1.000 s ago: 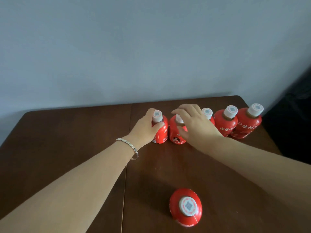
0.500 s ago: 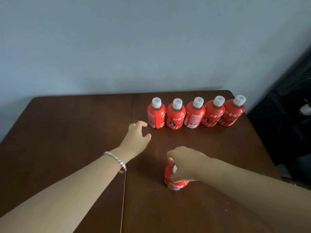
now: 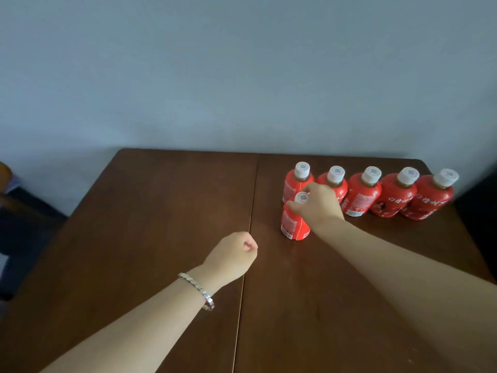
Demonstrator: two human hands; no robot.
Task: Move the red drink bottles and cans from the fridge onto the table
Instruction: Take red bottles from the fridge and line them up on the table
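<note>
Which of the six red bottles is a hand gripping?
The front bottle, standing alone before the left end of the row; the right hand grips its top. The other five form that row.

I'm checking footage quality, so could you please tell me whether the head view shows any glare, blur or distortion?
Head view: the light is dim and soft, with no glare on the table; wide-angle distortion leans the rightmost bottle outward; the right hand gripping the front bottle looks slightly soft.
</note>
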